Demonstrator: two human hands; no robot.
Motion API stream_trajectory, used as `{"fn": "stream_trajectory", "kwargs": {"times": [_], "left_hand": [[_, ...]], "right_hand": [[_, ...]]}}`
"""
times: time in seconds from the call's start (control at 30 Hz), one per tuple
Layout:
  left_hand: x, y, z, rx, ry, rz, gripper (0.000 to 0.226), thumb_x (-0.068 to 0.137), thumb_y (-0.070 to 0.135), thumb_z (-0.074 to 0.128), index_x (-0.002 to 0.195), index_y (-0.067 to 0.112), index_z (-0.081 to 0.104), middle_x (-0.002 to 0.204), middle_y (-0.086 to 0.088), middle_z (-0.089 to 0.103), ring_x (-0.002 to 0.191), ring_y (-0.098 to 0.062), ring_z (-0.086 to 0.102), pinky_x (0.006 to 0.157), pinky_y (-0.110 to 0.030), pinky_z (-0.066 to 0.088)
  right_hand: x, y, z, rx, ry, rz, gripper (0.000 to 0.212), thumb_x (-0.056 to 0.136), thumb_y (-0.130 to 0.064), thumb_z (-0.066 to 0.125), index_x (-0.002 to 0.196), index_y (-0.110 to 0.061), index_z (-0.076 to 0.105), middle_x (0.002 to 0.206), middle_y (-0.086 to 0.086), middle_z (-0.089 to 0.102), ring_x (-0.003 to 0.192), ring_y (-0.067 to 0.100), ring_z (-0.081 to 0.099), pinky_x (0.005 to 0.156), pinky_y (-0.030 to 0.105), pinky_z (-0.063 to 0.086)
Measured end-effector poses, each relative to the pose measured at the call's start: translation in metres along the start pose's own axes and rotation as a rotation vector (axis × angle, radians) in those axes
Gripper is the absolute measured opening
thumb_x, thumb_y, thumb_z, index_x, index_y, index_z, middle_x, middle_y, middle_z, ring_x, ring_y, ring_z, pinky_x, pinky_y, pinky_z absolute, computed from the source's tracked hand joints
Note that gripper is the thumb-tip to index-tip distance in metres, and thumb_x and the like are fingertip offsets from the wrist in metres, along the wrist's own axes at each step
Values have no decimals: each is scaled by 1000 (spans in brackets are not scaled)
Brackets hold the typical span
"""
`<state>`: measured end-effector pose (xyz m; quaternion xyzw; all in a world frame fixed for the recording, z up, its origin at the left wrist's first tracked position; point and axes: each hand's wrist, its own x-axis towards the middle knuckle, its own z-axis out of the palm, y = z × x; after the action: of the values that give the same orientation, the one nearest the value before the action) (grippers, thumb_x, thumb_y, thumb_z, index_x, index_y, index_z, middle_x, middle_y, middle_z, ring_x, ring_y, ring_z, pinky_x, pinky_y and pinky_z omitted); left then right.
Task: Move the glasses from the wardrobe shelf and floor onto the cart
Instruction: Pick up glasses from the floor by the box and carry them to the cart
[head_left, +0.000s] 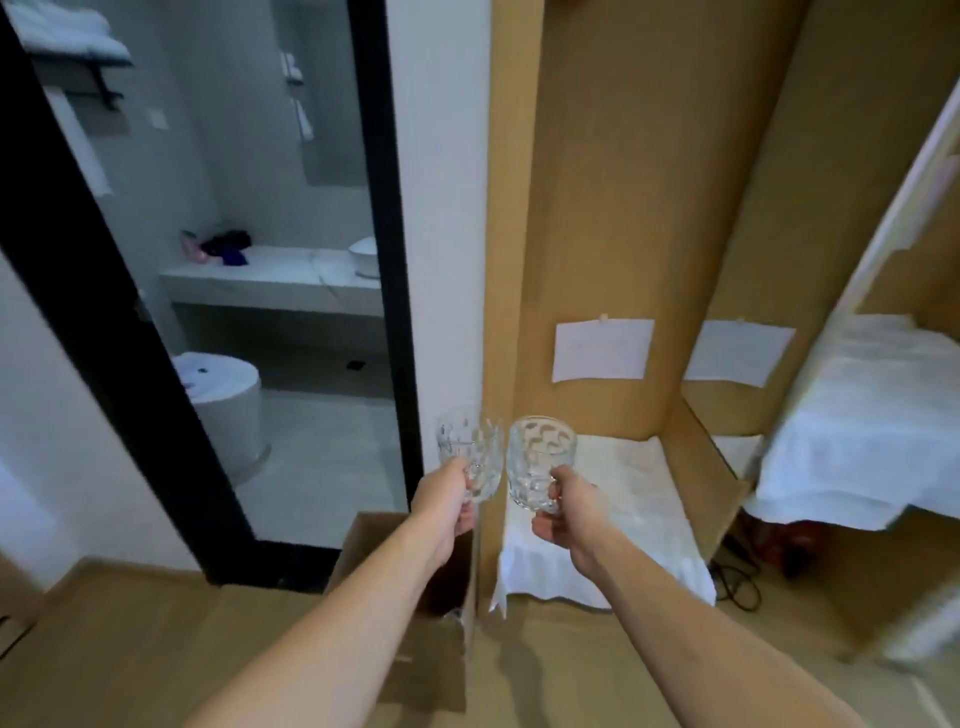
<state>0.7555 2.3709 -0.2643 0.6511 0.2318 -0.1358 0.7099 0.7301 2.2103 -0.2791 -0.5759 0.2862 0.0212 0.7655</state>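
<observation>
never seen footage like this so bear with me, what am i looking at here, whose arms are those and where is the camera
There is one picture, from a camera worn on a person's head, looking forward and down. The two bare arms are that person's own; there is no machine. The left hand grips one glass and the right hand grips another glass, each by its handle, fingers curled round it. Behind them is an open wooden wardrobe with a white cloth on its shelf. A cardboard box stands on the floor below the left arm. The doorway on the left shows a bathroom. No cart is in view.
</observation>
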Motion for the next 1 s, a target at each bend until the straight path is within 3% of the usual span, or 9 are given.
{"fn": "stream_trajectory", "kwargs": {"times": [0.07, 0.2, 0.27, 0.37, 0.47, 0.53, 0.63, 0.8, 1.0], "left_hand": [[-4, 5, 26, 59, -95, 26, 26, 93, 33, 59, 74, 17, 51, 67, -8, 45, 53, -19, 42, 53, -29, 40], [-19, 7, 77, 211, -287, 44, 31, 92, 40, 60, 73, 17, 52, 70, -8, 53, 63, -23, 49, 61, -32, 52], [-28, 4, 103, 302, -373, 45, 33, 94, 42, 55, 75, 16, 55, 73, -9, 58, 66, -25, 55, 69, -35, 60], [-48, -5, 138, 374, -475, 60, 37, 96, 46, 53, 79, 14, 59, 78, -11, 64, 68, -25, 62, 72, -38, 62], [-75, -17, 173, 411, -605, 40, 35, 97, 45, 52, 83, 14, 58, 83, -13, 64, 72, -26, 62, 75, -39, 62], [-97, -24, 197, 431, -695, 26, 33, 97, 43, 52, 83, 14, 55, 84, -14, 64, 75, -27, 62, 77, -40, 61], [-127, -36, 231, 483, -796, 41, 37, 98, 46, 50, 80, 14, 52, 91, -17, 65, 78, -28, 63, 72, -38, 61], [-183, -56, 283, 534, -927, 62, 37, 98, 47, 52, 82, 14, 55, 87, -17, 63, 74, -28, 59, 70, -38, 59], [-253, -93, 351, 575, -1030, 124, 32, 94, 32, 55, 68, 13, 56, 61, -9, 67, 57, -24, 60, 58, -33, 57]], "right_hand": [[-4, -8, -25, 70, 87, -22, 25, 99, -21, 49, 77, -16, 39, 63, 2, 28, 52, 18, 21, 50, 29, 21], [-28, -15, -82, 136, 283, -77, 19, 96, -29, 55, 88, -12, 52, 82, 7, 40, 66, 24, 36, 58, 35, 38], [-44, -15, -112, 194, 376, -108, 21, 94, -31, 58, 90, -11, 54, 89, 11, 43, 69, 26, 37, 62, 37, 39], [-72, -10, -151, 255, 500, -156, 31, 91, -39, 63, 95, -8, 63, 88, 12, 53, 75, 29, 43, 67, 40, 41], [-107, -6, -187, 285, 649, -182, 26, 92, -35, 60, 88, -10, 63, 81, 9, 61, 68, 25, 50, 65, 38, 47], [-131, -3, -215, 314, 735, -190, 24, 93, -34, 60, 91, -11, 63, 87, 11, 62, 72, 26, 50, 63, 37, 45], [-161, 5, -256, 360, 833, -206, 28, 95, -32, 58, 104, -6, 63, 96, 14, 59, 70, 27, 47, 62, 36, 44], [-200, 17, -320, 433, 950, -225, 21, 94, -27, 55, 91, -5, 54, 86, 12, 45, 53, 20, 36, 51, 29, 38], [-239, 22, -411, 462, 1068, -203, 29, 86, -38, 62, 86, -9, 59, 81, 16, 58, 51, 25, 51, 52, 32, 57]]}}
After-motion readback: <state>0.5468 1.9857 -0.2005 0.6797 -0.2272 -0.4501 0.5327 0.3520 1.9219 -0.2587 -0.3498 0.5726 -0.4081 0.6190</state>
